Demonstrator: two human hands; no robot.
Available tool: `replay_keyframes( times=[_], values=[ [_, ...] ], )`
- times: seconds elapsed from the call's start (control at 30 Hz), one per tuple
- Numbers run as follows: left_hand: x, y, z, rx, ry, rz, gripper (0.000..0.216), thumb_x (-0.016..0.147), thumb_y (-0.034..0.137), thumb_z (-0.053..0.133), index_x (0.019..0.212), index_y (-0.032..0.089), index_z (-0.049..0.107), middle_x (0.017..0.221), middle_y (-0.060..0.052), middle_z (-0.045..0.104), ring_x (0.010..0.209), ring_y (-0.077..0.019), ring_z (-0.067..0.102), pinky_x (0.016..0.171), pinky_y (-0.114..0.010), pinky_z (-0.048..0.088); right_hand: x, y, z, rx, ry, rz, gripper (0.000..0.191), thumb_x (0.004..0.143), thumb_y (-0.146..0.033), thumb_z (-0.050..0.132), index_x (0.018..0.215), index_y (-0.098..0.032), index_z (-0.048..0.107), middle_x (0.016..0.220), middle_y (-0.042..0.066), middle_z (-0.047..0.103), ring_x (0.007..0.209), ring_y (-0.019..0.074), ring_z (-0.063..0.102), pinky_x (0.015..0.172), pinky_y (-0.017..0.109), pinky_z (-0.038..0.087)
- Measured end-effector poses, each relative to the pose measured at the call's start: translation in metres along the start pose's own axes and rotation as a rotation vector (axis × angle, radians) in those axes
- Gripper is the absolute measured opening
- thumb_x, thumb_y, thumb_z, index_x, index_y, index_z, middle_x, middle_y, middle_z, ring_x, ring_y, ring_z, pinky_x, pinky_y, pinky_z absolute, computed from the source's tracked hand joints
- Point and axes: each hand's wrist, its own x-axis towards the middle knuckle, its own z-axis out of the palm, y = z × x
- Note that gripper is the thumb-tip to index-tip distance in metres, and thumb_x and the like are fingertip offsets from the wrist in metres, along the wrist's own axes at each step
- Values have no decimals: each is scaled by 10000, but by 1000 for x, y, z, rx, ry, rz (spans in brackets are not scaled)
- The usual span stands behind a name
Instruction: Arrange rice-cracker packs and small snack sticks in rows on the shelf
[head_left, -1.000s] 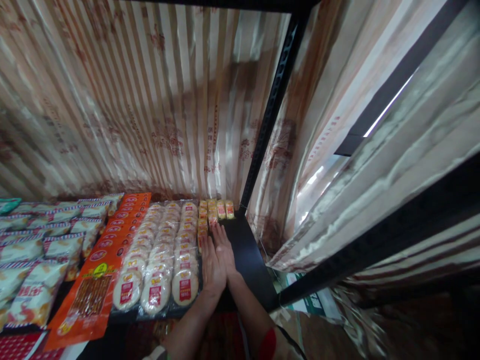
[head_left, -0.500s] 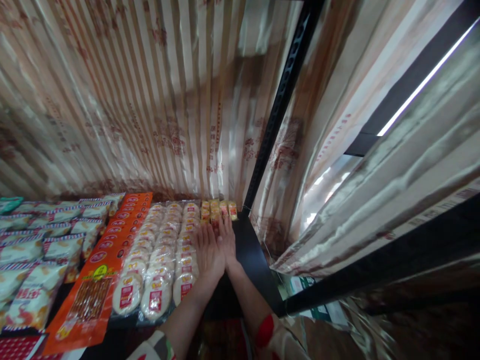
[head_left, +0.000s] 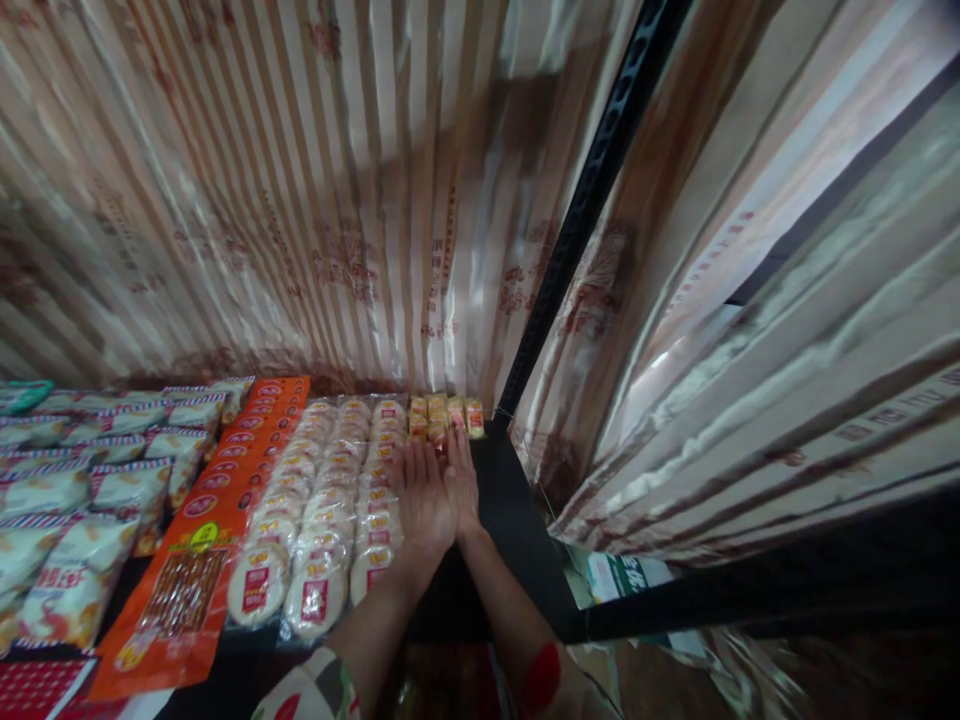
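Note:
My left hand (head_left: pixel 426 505) is stretched out palm down at the right edge of the rows of round white crackers (head_left: pixel 315 600) in clear wrappers. Against its inner side lies my right hand (head_left: pixel 463 488), also flat with straight fingers. The fingertips of both reach the front of a small group of yellow packets (head_left: pixel 437 406) at the back of the black shelf (head_left: pixel 517 520). Whether the fingers press on these packets is hard to tell, and the hands partly cover them. Neither hand is wrapped round anything.
Left of the crackers lies a long orange snack pack (head_left: pixel 176 590), then several rows of white snack bags (head_left: pixel 75 580). A black perforated post (head_left: pixel 577 215) rises at the shelf's back right corner. Striped plastic sheeting (head_left: pixel 360 200) hangs behind and along the right side.
The view has shifted slightly, and the gap in the sheeting at right shows less. Both hands stay side by side at the yellow packets, with little visible movement.

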Motion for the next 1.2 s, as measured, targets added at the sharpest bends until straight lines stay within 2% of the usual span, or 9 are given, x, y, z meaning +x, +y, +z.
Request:
replay_keyframes(
  times=[0.1, 0.2, 0.33, 0.5, 0.6, 0.8, 0.9, 1.0, 1.2],
  values=[
    [-10, -3, -13, 21, 26, 7, 493, 924, 305, 316, 1355, 98, 439, 1442, -157, 401, 1368, -290, 305, 1125, -523, 227, -14, -15, -14, 66, 70, 50, 542, 934, -297, 260, 1457, -152, 252, 1547, 87, 186, 1427, 199, 149, 1121, 445, 289],
    [-30, -13, -31, 61, 67, 11, 488, 928, 301, 296, 1314, 68, 481, 1421, -178, 422, 1356, -295, 326, 1107, -530, 259, -41, -39, -25, 114, 107, 65, 522, 945, -329, 254, 1423, -134, 332, 1516, 100, 278, 1409, 200, 220, 1122, 437, 298],
    [-65, -40, -47, 124, 159, 80, 466, 914, 286, 322, 1298, 97, 506, 1405, -152, 453, 1343, -278, 353, 1111, -516, 259, -81, -70, -28, 175, 46, -19, 500, 959, -334, 260, 1405, -140, 378, 1477, 95, 360, 1367, 175, 324, 1101, 373, 357],
    [-100, -82, -45, 183, 249, 210, 438, 903, 204, 316, 1271, 97, 528, 1335, -126, 539, 1277, -231, 449, 1091, -446, 323, -109, -89, -15, 80, -48, -168, 474, 959, -277, 266, 1394, -141, 399, 1438, 94, 415, 1342, 182, 370, 1072, 366, 398],
    [-113, -101, -38, 223, 231, 222, 464, 866, 111, 315, 1284, 106, 517, 1342, -109, 535, 1286, -214, 443, 1078, -427, 353, -113, -92, -7, -21, -96, -219, 459, 950, -226, 275, 1370, -130, 434, 1425, 92, 430, 1349, 204, 355, 1063, 379, 405],
    [-125, -109, -33, 199, 179, 237, 444, 838, 129, 367, 1234, 125, 567, 1333, -100, 546, 1273, -227, 462, 1070, -426, 371, -116, -92, -1, -120, -98, -286, 457, 937, -192, 272, 1338, -112, 477, 1394, 97, 469, 1342, 221, 366, 1055, 398, 405],
    [-118, -107, -41, 177, 205, 249, 432, 866, 156, 346, 1235, 127, 570, 1338, -106, 540, 1289, -229, 442, 1085, -423, 343, -108, -99, -7, -107, -63, -271, 461, 950, -225, 257, 1356, -133, 456, 1422, 86, 436, 1356, 204, 344, 1085, 418, 364],
    [-89, -111, -54, 168, 194, 195, 457, 889, 185, 318, 1299, 134, 515, 1377, -114, 497, 1324, -235, 392, 1104, -449, 300, -81, -115, -11, -80, -74, -255, 474, 962, -276, 248, 1386, -140, 412, 1473, 76, 359, 1394, 188, 261, 1122, 415, 306],
    [8, -128, -75, 177, -108, 40, 495, 916, 250, 295, 1398, 180, 388, 1491, -95, 321, 1404, -275, 221, 1121, -525, 218, 10, -147, 0, -148, -251, -200, 529, 966, -342, 242, 1391, -62, 385, 1511, 110, 266, 1434, 206, 85, 1166, 421, 187]
  ],
)
